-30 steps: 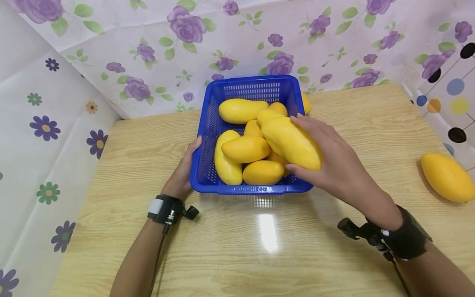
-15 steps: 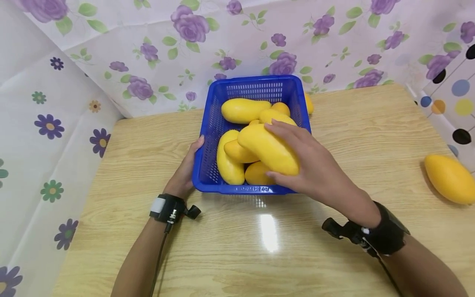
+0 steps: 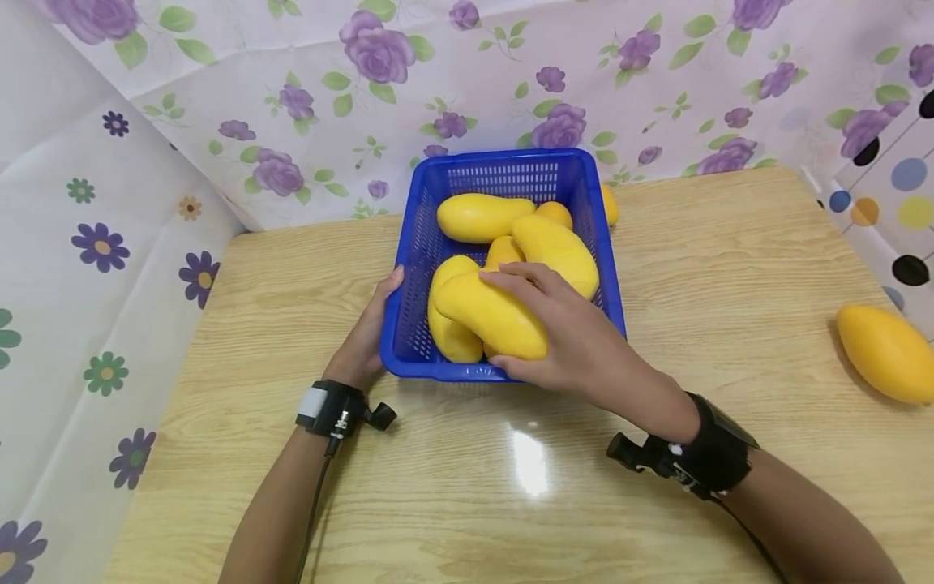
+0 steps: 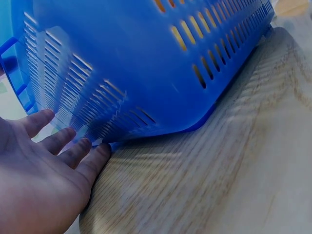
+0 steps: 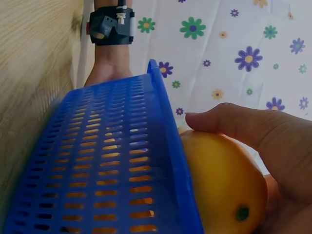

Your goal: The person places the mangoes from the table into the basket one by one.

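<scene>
My right hand [image 3: 576, 341] grips a yellow mango [image 3: 496, 315] above the front part of the blue plastic basket [image 3: 503, 372]. Its thumb lies along the near side of the fruit, which in the right wrist view shows a dark green stem spot on the mango [image 5: 219, 180] beside the basket rim. Several other mangoes lie in the basket, one long mango [image 3: 485, 217] at the back and another mango [image 3: 558, 251] at the right. At the basket's left side rests my left hand [image 3: 361, 341]; in the left wrist view its extended fingers [image 4: 95, 163] touch the slotted wall.
The basket stands on a wood-grain table [image 3: 452, 487] against a flowered sheet [image 3: 292, 105]. One loose mango [image 3: 883, 353] lies far right on the table. Another mango [image 3: 610, 205] shows partly behind the basket's right rim.
My right hand has carried the mango left and toward the basket's front, uncovering the mango at the right. The left hand stays at the basket's side.
</scene>
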`<state>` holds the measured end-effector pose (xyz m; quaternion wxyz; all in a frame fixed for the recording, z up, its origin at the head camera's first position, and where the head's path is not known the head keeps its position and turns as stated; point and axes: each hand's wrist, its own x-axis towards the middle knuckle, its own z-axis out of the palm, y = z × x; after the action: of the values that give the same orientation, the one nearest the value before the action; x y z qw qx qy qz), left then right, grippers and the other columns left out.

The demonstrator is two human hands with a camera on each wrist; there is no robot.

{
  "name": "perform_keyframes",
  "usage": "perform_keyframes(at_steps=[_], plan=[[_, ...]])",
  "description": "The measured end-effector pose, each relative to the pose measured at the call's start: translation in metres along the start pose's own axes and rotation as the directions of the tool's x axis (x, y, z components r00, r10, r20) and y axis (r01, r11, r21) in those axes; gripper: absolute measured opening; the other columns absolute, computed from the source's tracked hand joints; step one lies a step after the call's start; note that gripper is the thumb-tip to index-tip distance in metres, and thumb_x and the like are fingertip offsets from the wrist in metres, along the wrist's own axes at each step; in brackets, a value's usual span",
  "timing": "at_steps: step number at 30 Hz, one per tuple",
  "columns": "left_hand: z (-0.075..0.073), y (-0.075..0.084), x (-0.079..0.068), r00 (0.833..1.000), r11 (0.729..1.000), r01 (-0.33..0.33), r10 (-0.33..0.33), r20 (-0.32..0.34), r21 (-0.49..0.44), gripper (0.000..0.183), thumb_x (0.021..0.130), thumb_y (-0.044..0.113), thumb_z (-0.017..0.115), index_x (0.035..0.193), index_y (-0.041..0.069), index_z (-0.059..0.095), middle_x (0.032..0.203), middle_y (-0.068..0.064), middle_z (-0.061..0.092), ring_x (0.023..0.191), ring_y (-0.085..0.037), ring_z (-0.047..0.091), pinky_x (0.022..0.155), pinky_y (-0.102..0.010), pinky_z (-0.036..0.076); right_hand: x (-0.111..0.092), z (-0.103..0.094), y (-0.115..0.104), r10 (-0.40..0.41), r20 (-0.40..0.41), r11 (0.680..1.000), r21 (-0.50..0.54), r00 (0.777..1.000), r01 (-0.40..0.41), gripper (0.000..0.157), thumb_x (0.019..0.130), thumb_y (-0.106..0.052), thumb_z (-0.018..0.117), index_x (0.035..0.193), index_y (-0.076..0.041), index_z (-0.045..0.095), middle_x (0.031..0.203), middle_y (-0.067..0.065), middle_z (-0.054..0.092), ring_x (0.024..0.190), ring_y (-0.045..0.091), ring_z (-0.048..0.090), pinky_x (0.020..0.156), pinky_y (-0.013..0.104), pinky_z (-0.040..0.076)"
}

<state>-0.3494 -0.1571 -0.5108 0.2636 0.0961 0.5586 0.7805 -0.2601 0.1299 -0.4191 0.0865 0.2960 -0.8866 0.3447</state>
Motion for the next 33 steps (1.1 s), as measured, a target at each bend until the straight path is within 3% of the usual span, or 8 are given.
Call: perform_keyframes(at_steps=[6, 15, 22, 30, 33], plan=[[-0.001, 0.001, -0.001, 1.0, 1.0, 0.002, -0.002, -0.001, -0.009, 0.072, 0.099, 0.056, 0.039, 0.159, 0.02, 0.02, 0.142, -0.013, 0.044, 0.118, -0.023, 0.053, 0.095, -0.04, 0.047, 0.004, 0.006, -0.002, -0.024, 0.01, 0.999, 0.022, 1.0, 0.024, 0.08, 0.078, -0.039, 0.08, 0.148, -0.023, 0.045, 0.145, 0.002, 0.045, 0.128, 0.019, 0.044, 0.092, 0.041, 0.046], [0.0, 0.001, -0.002, 1.0, 1.0, 0.014, -0.014, 0.0, 0.006, 0.071, 0.098, 0.058, 0.04, 0.159, 0.027, 0.02, 0.148, -0.014, 0.037, 0.126, -0.026, 0.048, 0.099, -0.045, 0.045, 0.01, 0.013, -0.006, -0.072, 0.01, 0.997, 0.023, 0.997, 0.072, 0.08, 0.076, -0.038, 0.082, 0.146, -0.018, 0.048, 0.147, 0.006, 0.048, 0.133, 0.02, 0.044, 0.104, 0.042, 0.04], [0.001, 0.002, -0.001, 1.0, 1.0, 0.008, -0.008, -0.001, 0.03, 0.072, 0.098, 0.059, 0.038, 0.159, 0.025, 0.02, 0.147, -0.015, 0.039, 0.122, -0.025, 0.051, 0.097, -0.044, 0.047, 0.015, 0.014, -0.007, -0.103, 0.05, 0.994, 0.025, 0.993, 0.102, 0.078, 0.077, -0.039, 0.081, 0.145, -0.018, 0.05, 0.146, 0.0, 0.05, 0.133, 0.017, 0.043, 0.107, 0.039, 0.036], [0.0, 0.001, 0.0, 1.0, 1.0, 0.014, -0.014, 0.002, 0.014, 0.072, 0.098, 0.059, 0.039, 0.159, 0.026, 0.02, 0.151, -0.014, 0.035, 0.128, -0.027, 0.046, 0.101, -0.043, 0.044, 0.023, 0.016, -0.008, -0.076, 0.09, 0.996, 0.052, 0.993, 0.071, 0.076, 0.076, -0.044, 0.08, 0.144, -0.023, 0.053, 0.128, 0.002, 0.046, 0.111, 0.017, 0.044, 0.086, 0.034, 0.042], [0.0, 0.001, 0.0, 1.0, 1.0, 0.026, -0.026, 0.001, 0.003, 0.072, 0.097, 0.059, 0.039, 0.159, 0.027, 0.021, 0.15, -0.014, 0.035, 0.128, -0.027, 0.045, 0.102, -0.044, 0.043, 0.025, 0.018, -0.008, -0.082, 0.096, 0.995, 0.06, 0.992, 0.076, 0.074, 0.077, -0.043, 0.079, 0.143, -0.022, 0.054, 0.128, 0.001, 0.048, 0.114, 0.017, 0.044, 0.091, 0.035, 0.041]])
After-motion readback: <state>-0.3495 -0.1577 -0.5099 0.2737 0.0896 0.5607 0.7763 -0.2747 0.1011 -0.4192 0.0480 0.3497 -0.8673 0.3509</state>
